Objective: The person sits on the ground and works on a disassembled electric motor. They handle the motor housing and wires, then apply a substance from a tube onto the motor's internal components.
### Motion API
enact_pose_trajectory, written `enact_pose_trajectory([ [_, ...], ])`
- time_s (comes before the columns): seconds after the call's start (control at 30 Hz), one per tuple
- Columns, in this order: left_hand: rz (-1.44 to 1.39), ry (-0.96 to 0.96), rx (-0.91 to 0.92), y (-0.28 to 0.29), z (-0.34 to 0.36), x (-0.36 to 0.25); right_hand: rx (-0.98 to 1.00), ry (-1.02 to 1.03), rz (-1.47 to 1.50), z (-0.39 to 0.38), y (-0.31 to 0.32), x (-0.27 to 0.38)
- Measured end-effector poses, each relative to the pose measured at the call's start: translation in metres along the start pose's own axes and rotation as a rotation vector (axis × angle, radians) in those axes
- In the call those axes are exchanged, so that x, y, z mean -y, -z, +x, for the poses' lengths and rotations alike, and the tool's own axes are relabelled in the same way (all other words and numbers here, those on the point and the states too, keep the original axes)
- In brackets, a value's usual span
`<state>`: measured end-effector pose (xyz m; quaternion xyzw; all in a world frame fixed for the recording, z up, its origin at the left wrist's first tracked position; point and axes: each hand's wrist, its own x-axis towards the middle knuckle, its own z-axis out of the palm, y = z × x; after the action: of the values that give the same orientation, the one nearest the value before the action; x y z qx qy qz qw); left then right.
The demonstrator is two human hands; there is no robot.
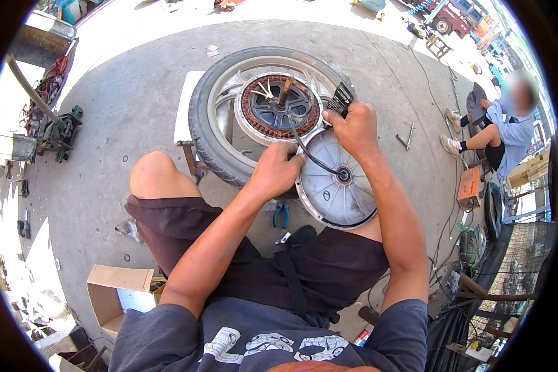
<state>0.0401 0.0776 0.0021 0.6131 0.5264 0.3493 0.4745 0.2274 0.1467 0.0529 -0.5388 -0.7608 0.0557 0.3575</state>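
The right hand [357, 129] grips a black packet [341, 99], while the left hand [275, 170] bends its fingers at the rim of a round metal cover [323, 195]. A black cable [314, 159] runs from the cover's centre toward the red-wound hub [263, 125] of a spoked wheel [206, 133]; blue pliers [281, 216] lie on the concrete floor [99, 180].

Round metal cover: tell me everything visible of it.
Grey and smudged, the metal-looking cover has radiating ribs, a dark-ringed hub and an oval mark. A black cable meets its centre. It faces the camera beside the wheel, lower edge seemingly on the right thigh. The left grip appears to hold its rim.
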Motion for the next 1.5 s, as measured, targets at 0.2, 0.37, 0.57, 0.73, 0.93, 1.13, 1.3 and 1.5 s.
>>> enact_pose_trajectory([
  [0.2, -0.003, -0.026, -0.006, 0.000, 0.004, 0.002, 0.006, 0.005, -0.016, 0.001, 0.001, 0.001],
  [0.37, -0.003, -0.048, -0.005, -0.001, 0.009, 0.006, 0.011, 0.000, -0.016, 0.000, 0.000, -0.001],
  [0.57, -0.022, -0.044, -0.006, -0.003, 0.013, 0.010, 0.005, 0.007, -0.017, 0.000, -0.001, -0.001],
  [0.73, -0.002, -0.049, 0.003, 0.000, 0.011, -0.002, 0.017, 0.001, -0.014, 0.000, 0.001, 0.000],
  [0.93, 0.021, -0.032, -0.007, -0.001, 0.013, -0.002, 0.017, -0.003, -0.015, 0.000, 0.000, -0.002],
  [1.13, 0.013, -0.070, -0.024, -0.004, 0.021, 0.011, -0.008, 0.031, 0.009, 0.001, -0.001, -0.001],
  [1.3, 0.017, -0.096, -0.011, -0.001, 0.019, -0.002, 0.000, 0.016, 0.012, 0.000, -0.002, -0.003],
  [1.5, 0.005, -0.115, 0.006, 0.001, 0.023, -0.001, -0.009, 0.027, 0.024, 0.000, -0.004, -0.005],
])
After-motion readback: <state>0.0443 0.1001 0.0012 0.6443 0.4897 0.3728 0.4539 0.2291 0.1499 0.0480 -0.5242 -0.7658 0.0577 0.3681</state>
